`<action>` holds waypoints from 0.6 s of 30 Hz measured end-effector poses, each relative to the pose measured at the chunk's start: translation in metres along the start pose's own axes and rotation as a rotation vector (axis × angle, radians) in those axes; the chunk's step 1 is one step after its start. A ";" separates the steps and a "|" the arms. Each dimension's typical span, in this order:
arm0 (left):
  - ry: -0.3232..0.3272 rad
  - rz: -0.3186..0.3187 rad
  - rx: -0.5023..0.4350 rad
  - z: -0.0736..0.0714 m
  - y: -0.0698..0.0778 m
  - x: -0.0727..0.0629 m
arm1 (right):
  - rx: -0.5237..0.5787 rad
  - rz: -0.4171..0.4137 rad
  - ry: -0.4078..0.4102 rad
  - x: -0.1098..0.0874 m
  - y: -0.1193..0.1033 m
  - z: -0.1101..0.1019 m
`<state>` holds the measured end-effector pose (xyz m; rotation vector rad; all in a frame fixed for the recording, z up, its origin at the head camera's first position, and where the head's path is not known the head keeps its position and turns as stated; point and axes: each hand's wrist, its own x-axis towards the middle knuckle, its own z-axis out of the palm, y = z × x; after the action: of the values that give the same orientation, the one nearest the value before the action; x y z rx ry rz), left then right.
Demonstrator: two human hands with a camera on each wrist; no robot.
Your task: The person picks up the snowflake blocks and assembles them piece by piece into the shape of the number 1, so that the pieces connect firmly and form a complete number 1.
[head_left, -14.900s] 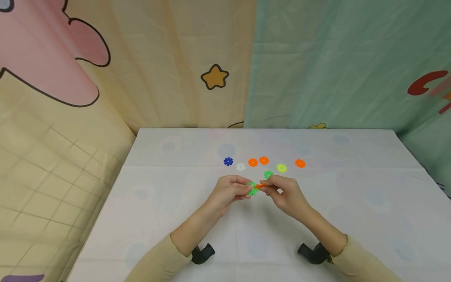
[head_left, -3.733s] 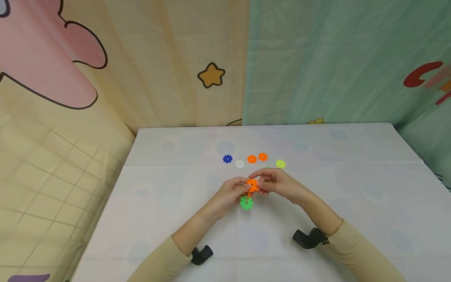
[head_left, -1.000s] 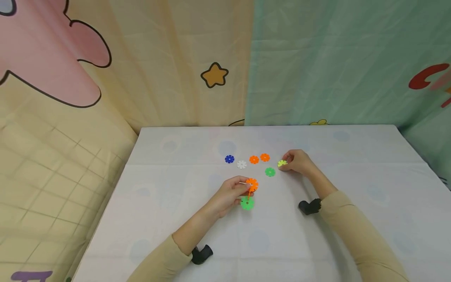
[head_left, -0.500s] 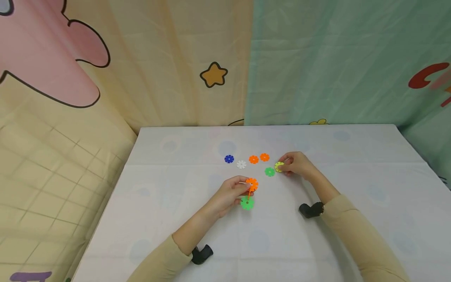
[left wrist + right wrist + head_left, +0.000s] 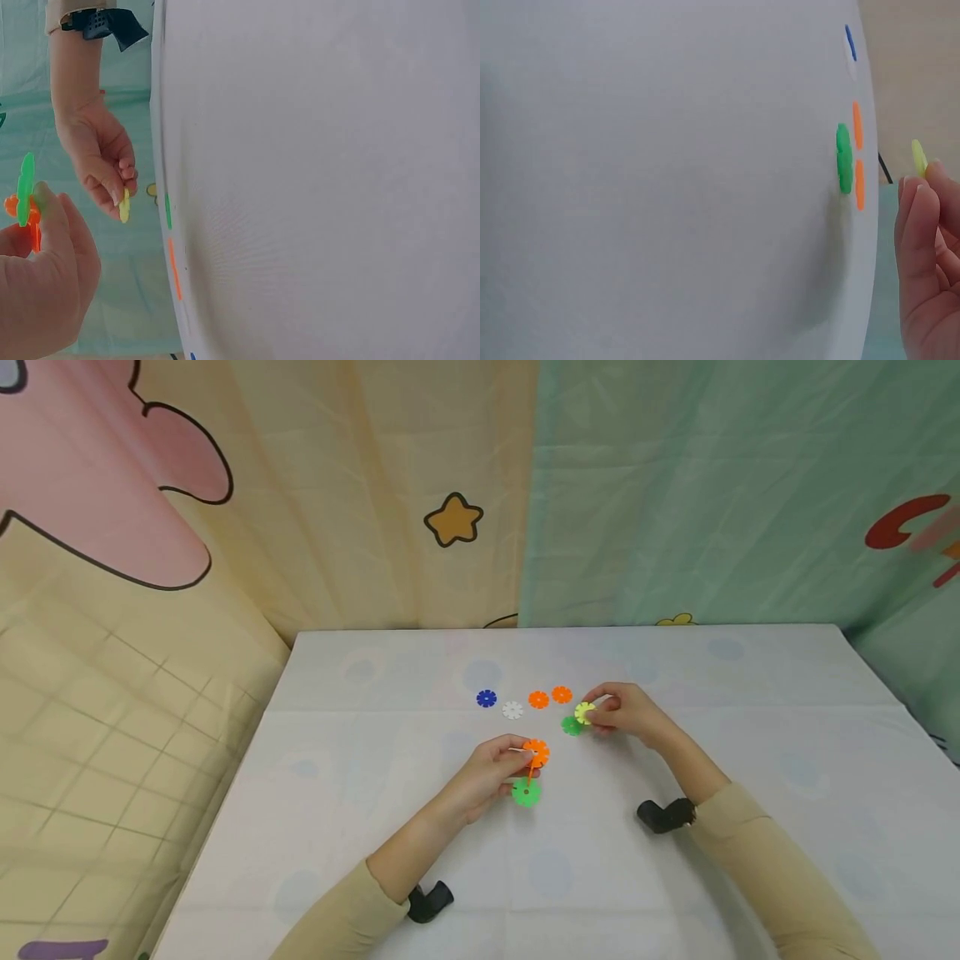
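My left hand [image 5: 489, 775] pinches a joined set of notched plastic discs above the table. Its top piece is an orange disc [image 5: 537, 750] facing the head camera; below it an orange disc seen edge-on [image 5: 531, 773] leads down to a green disc [image 5: 527, 793]. In my right hand [image 5: 628, 713], thumb and fingers pinch a yellow notched disc [image 5: 583, 712]. The left wrist view shows this yellow disc [image 5: 125, 206] edge-on and raised. From the head it overlaps a loose green disc [image 5: 570, 727] lying on the table.
On the white-covered table [image 5: 360, 827], a blue disc [image 5: 486, 698], a white disc [image 5: 512, 710] and two orange discs [image 5: 538, 699] lie in a row beyond the hands. Black wrist-worn devices [image 5: 431, 902] sit at both wrists. Printed curtains [image 5: 337, 510] hang behind the table.
An orange disc once at the far right of the row is gone, and the left hand's set now has two orange discs. The right hand has picked up the yellow disc and moved it left.
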<state>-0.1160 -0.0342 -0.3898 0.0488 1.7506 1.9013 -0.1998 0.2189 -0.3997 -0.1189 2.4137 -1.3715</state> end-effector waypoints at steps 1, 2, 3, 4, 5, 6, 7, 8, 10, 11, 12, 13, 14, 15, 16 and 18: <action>0.001 -0.003 -0.001 0.000 0.000 0.000 | 0.002 -0.024 -0.014 -0.001 -0.001 0.001; 0.002 -0.004 -0.003 0.000 0.000 0.000 | 0.007 -0.043 -0.028 -0.003 -0.003 0.001; 0.005 -0.006 -0.004 0.000 0.000 0.000 | 0.013 -0.062 -0.043 -0.005 -0.004 0.002; 0.008 -0.007 -0.003 0.000 0.000 0.000 | 0.024 -0.088 -0.061 -0.006 -0.006 0.003; 0.010 -0.009 -0.002 0.000 0.000 0.000 | 0.034 -0.112 -0.079 -0.008 -0.007 0.004; 0.010 -0.009 -0.002 0.001 0.000 0.000 | 0.049 -0.135 -0.098 -0.009 -0.008 0.005; 0.009 -0.009 0.001 0.001 0.000 0.000 | 0.064 -0.154 -0.116 -0.011 -0.010 0.006; 0.009 -0.008 0.002 0.001 0.000 0.000 | 0.084 -0.171 -0.135 -0.012 -0.011 0.007; 0.007 -0.005 0.004 0.001 0.000 0.000 | 0.119 -0.206 -0.167 -0.015 -0.014 0.009; 0.005 -0.002 0.004 0.001 -0.001 0.000 | 0.131 -0.214 -0.178 -0.016 -0.016 0.011; 0.004 -0.001 0.002 0.001 -0.001 0.000 | 0.143 -0.222 -0.187 -0.018 -0.017 0.012; 0.002 0.002 0.004 0.001 -0.001 0.000 | 0.151 -0.231 -0.195 -0.019 -0.019 0.013; 0.001 0.002 0.002 0.001 -0.001 0.000 | 0.158 -0.240 -0.201 -0.020 -0.020 0.014; -0.002 0.004 0.002 0.001 -0.001 0.000 | 0.162 -0.248 -0.205 -0.022 -0.022 0.016; -0.003 0.002 0.000 0.001 -0.001 0.000 | 0.167 -0.254 -0.208 -0.023 -0.023 0.017; -0.010 0.003 -0.002 0.002 -0.001 0.000 | 0.172 -0.262 -0.210 -0.026 -0.025 0.020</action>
<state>-0.1151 -0.0327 -0.3903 0.0601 1.7435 1.9019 -0.1714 0.1963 -0.3811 -0.5232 2.1540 -1.5854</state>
